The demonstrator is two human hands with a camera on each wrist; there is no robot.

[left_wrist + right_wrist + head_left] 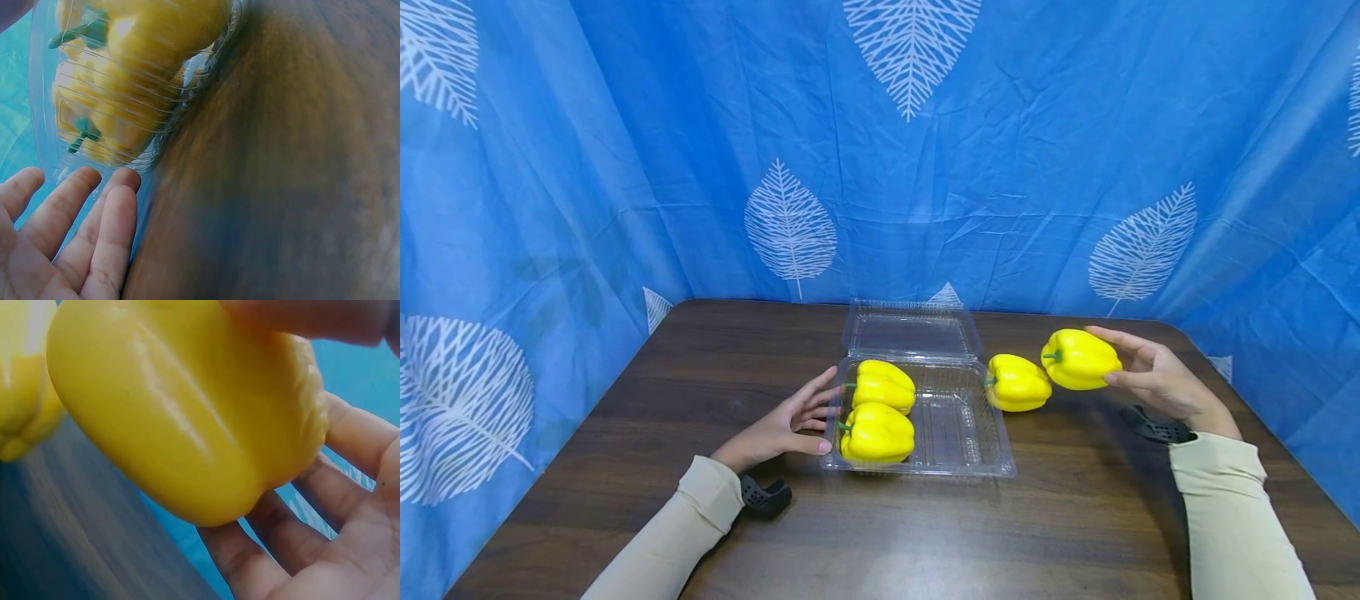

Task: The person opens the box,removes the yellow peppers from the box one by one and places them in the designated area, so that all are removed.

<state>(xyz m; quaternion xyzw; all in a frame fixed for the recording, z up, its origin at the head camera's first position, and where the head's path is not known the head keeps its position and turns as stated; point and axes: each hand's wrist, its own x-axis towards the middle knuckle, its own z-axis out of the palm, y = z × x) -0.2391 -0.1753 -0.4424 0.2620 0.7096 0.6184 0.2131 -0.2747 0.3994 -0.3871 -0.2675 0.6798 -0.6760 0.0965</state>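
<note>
My right hand (pixel 1172 382) grips a yellow bell pepper (pixel 1081 360) between thumb and fingers, above the table's right side. The right wrist view shows its fingers (pixel 353 431) against one end of that pepper (pixel 181 419). A second yellow bell pepper (pixel 1019 385) lies by the right rim of a clear plastic clamshell box (pixel 951 417). Two more yellow bell peppers, one behind (pixel 883 386) and one in front (pixel 877 433), sit in the box's left half, green stems leftward. My left hand (pixel 786 425) rests at the box's left edge, fingers extended and spread.
The box's clear lid (pixel 913 329) is folded back toward the far edge of the dark wooden table (pixel 737 350). A blue curtain (pixel 880 208) with white leaf prints hangs behind and at both sides. Each wrist carries a black strap (pixel 766 497).
</note>
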